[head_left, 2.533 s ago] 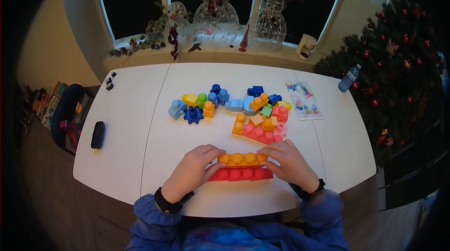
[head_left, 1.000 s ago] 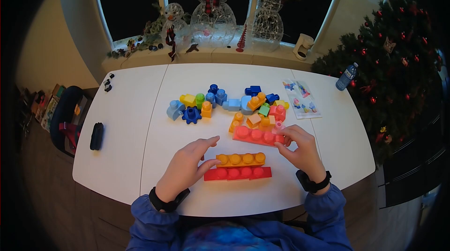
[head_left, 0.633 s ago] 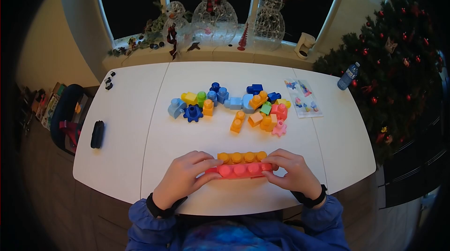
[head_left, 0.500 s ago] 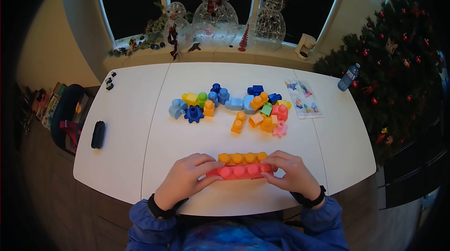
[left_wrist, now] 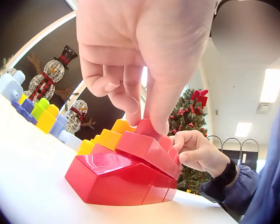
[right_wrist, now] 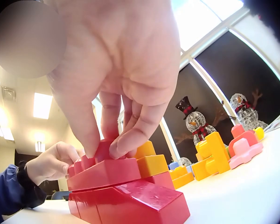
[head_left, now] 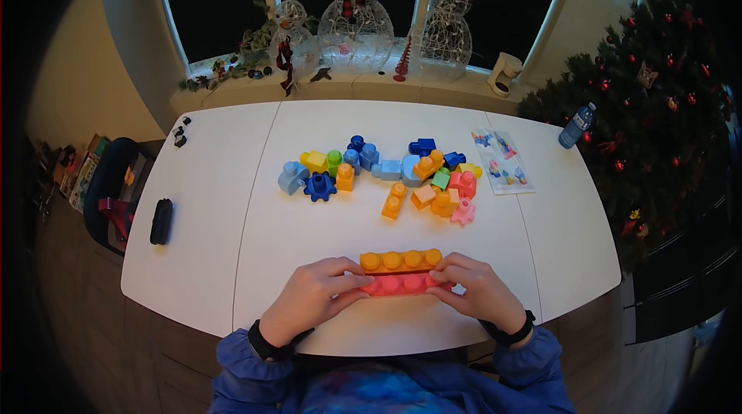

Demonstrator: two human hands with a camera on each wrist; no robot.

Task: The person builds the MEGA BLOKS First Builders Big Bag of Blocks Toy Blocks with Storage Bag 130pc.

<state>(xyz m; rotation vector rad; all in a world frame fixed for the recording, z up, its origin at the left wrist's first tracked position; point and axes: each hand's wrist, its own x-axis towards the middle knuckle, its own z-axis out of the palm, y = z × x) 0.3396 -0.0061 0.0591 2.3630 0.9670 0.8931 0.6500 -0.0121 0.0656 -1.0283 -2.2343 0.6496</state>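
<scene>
Left hand (head_left: 313,295) and right hand (head_left: 481,290): pinching opposite ends of a long coral-pink plastic block (head_left: 402,284), studs up, lower middle of the head frame. Thumbs along near side, fingers along far side. Directly behind and parallel: long orange-yellow plastic block (head_left: 402,261) with four rounded studs. Two-ended pinch probably for level alignment and even pressure; parallel placing probably to keep both rows square. Loose multicoloured plastic blocks (head_left: 409,170) across upper middle of the white table (head_left: 309,236), probably to stay within reach.

Head view: underside of coral-pink block mostly hidden. Left wrist view: glossy red plastic base with sloped end (left_wrist: 116,189) beneath, dark gap along the seam; judged not fully seated. Right wrist view: opposite sloped end of same base, plus pinkish-red layer (right_wrist: 161,179) under the orange-yellow block, hidden from above. Studs between layers: not visible in any view.
</scene>
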